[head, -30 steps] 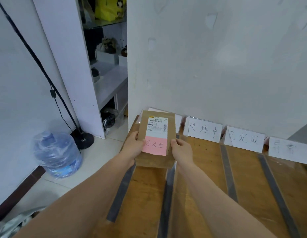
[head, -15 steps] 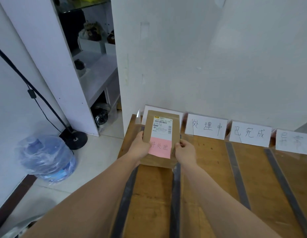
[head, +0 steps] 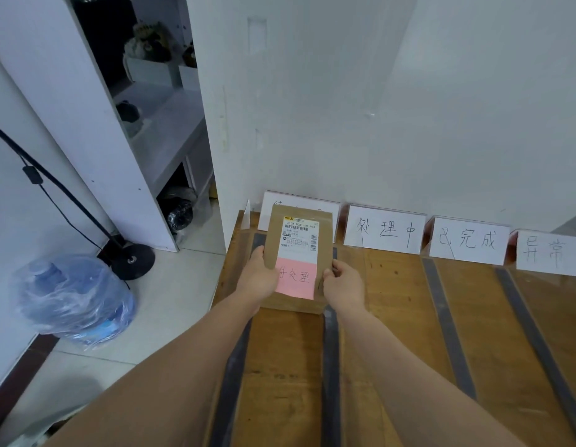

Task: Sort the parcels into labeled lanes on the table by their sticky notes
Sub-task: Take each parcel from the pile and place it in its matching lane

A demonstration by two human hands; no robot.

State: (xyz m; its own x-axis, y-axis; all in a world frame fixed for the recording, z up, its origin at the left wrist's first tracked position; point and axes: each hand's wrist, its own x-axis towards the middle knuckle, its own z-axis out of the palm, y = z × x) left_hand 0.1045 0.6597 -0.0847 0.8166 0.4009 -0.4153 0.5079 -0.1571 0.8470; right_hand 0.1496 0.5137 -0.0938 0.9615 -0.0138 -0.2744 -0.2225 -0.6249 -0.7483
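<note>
At far left sits a plastic-wrapped water jug, a black lamp base just beside it, a white shelf unit behind. Our left hand grips the parcel by its left edge; our right hand pinches its right edge. We hold it tilted over the table, in the leftmost lane, pink sticky note facing us, hiding most of the first sign. The second sign, third sign and fourth sign follow rightward.

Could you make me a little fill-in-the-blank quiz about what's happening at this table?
1. The sticky note on the parcel is ____ in colour.
2. The left hand and the right hand both grip the ____.
3. The parcel hides part of the ____ lane sign.
Missing words: pink; parcel; leftmost.
</note>
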